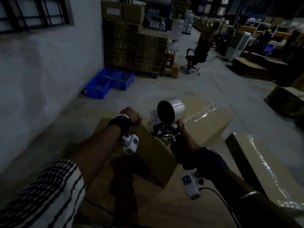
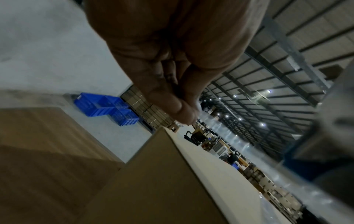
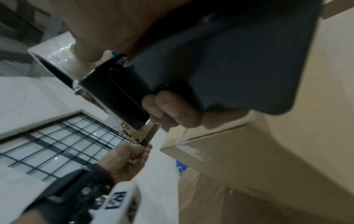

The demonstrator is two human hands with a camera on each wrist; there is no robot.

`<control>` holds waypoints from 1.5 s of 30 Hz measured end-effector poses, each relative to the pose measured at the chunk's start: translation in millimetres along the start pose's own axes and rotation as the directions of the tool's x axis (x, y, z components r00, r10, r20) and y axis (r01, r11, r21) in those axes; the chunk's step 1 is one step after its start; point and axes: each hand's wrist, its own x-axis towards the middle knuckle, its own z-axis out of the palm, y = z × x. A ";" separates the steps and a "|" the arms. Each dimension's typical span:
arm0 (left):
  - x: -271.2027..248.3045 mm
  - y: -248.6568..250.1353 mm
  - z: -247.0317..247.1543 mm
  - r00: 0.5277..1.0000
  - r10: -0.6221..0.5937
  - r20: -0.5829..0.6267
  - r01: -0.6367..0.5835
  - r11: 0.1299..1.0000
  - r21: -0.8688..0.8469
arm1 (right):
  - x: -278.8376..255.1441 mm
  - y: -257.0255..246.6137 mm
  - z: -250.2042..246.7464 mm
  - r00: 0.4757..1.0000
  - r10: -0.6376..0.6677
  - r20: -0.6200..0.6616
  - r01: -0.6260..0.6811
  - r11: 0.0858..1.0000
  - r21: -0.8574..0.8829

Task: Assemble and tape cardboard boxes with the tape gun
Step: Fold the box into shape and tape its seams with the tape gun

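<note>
A: Head view first. What does each hand have?

B: The right hand point(image 1: 184, 139) wraps round the handle of the tape gun point(image 1: 166, 119), roll up, above the near edge of the cardboard box point(image 1: 148, 150) on the floor. At nine o'clock of the gun, the left hand point(image 1: 131, 116) is curled as if pinching something just off the gun's mouth. A taped box point(image 1: 213, 119) sits at one o'clock, another point(image 1: 263, 162) at three.

A: Left wrist view?

B: The fingers point(image 2: 172, 103) and thumb pinch the free end of the tape point(image 2: 226, 133), which runs as a clear strip toward five o'clock, above the box edge point(image 2: 172, 151). So that grip is closed on the tape.

A: Right wrist view?

B: The grip is closed on the dark handle point(image 3: 229, 68); the roll point(image 3: 57, 60) is at ten o'clock, the left hand point(image 3: 126, 159) at seven, right at the blade end.

A: How to do this step well?

B: I judge that they are pulling out a leader. Keep the strip taut and flat, lay it over the box's end before the seam, press it down, then draw the gun straight along the seam. Slack would let it fold on itself.
</note>
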 end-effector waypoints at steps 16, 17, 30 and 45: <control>29.1 -5.6 -8.3 0.987 0.155 -0.046 -0.138 0.955 0.262 | -4.6 -15.4 25.5 0.999 -0.013 -0.036 0.010 0.995 -0.096; 30.2 -6.5 -10.9 0.987 0.160 -0.026 -0.146 0.949 0.281 | -3.5 -13.3 24.3 0.998 -0.032 -0.051 0.028 0.996 -0.082; 46.1 -9.5 -4.8 0.982 0.168 0.086 -0.187 0.926 0.328 | 0.3 -15.2 34.3 0.996 -0.065 -0.054 0.059 0.991 -0.116; 55.7 -22.8 3.5 0.987 0.159 0.035 -0.161 0.933 0.323 | 11.2 -12.0 32.5 1.000 -0.015 -0.020 0.012 0.992 -0.125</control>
